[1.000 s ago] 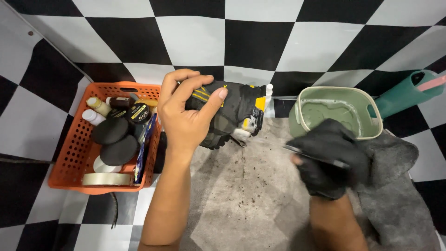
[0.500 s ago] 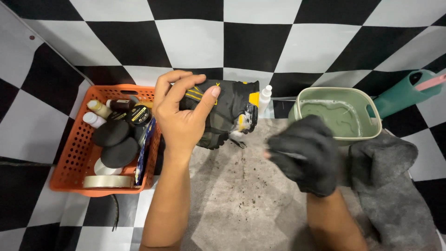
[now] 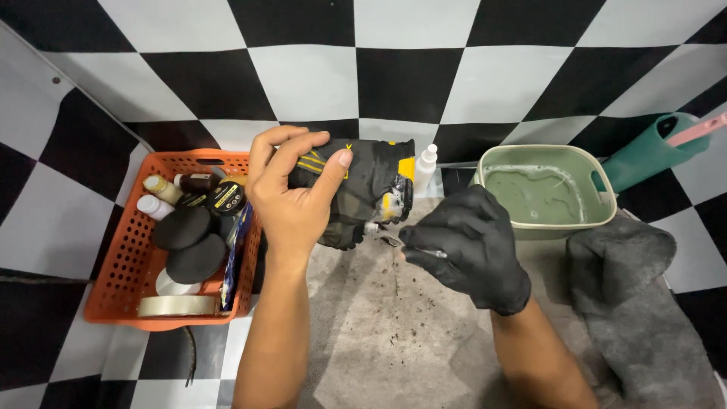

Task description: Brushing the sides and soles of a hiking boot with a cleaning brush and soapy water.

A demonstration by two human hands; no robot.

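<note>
While gripped sole-out in bare left hand [image 3: 291, 201], black shoe [image 3: 356, 189] lies just left of gloved right hand [image 3: 469, 250], pinched on thin tool [image 3: 390, 240] touching it.

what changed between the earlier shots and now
The gloved right hand, holding a thin tool, moved left from beside the green tub until the tool's tip reached the black and yellow shoe. The bare left hand kept its grip on the shoe. The orange basket, tub and grey cloth stayed put.
</note>
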